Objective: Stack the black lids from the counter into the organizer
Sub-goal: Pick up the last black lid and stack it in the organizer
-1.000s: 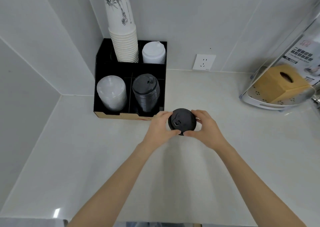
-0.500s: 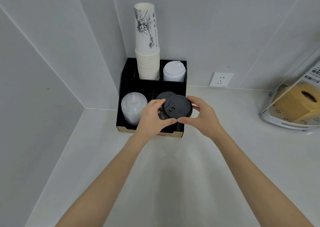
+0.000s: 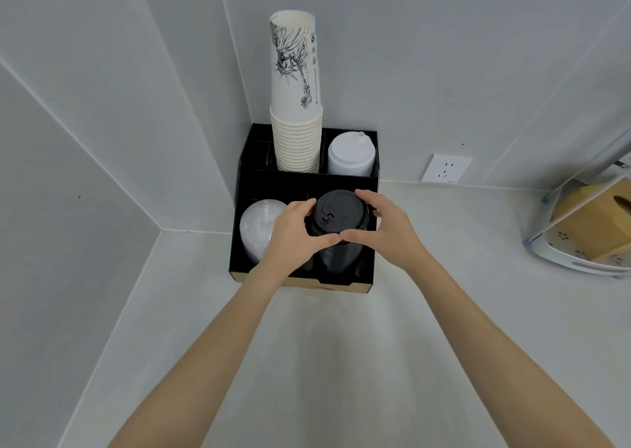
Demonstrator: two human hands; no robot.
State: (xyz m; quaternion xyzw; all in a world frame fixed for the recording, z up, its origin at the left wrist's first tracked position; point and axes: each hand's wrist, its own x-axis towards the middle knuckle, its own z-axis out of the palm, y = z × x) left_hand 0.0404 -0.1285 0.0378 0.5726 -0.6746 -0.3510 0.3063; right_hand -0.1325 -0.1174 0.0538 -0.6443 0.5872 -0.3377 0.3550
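Observation:
A black lid (image 3: pixel 336 216) sits atop the stack of black lids (image 3: pixel 339 256) in the front right compartment of the black organizer (image 3: pixel 300 183). My left hand (image 3: pixel 295 234) grips the lid's left rim and my right hand (image 3: pixel 384 231) grips its right rim, thumbs meeting at the near edge. The organizer stands in the counter's corner against the wall.
Clear lids (image 3: pixel 257 225) fill the front left compartment, white lids (image 3: pixel 351 154) the back right, and a tall stack of paper cups (image 3: pixel 297 106) the back left. A wall socket (image 3: pixel 445 168) is at right, and a rack with a tissue box (image 3: pixel 590 225) at far right.
Both hands carried the black lid from above the counter forward to the organizer and brought it down onto the black lid stack. My view tilted up and nearer the corner.

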